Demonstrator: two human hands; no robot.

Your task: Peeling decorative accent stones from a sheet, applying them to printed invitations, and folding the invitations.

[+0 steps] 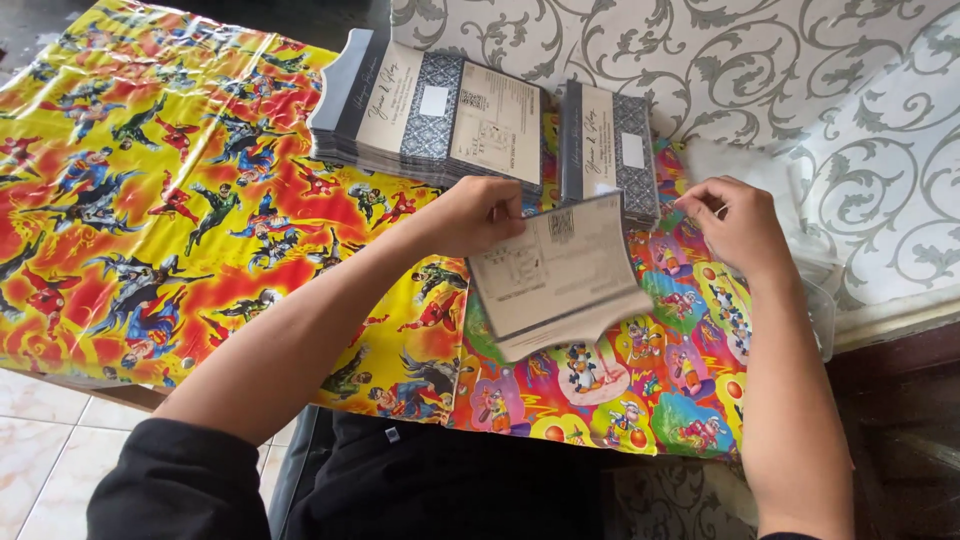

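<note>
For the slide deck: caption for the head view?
Left hand holds a folded card over cartoon-print covering; right hand alongside.

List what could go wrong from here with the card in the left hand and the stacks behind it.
1. The left hand pinches the folded card only at its top corner; the loose lower edge sags and could bend or slip out.
2. The tall stack of cards leans and fans unevenly, so a nudge from either arm might topple it.
3. The right hand hovers beside the smaller stack and the thin clear sleeves, which could slide on the glossy wrapping paper.
</note>
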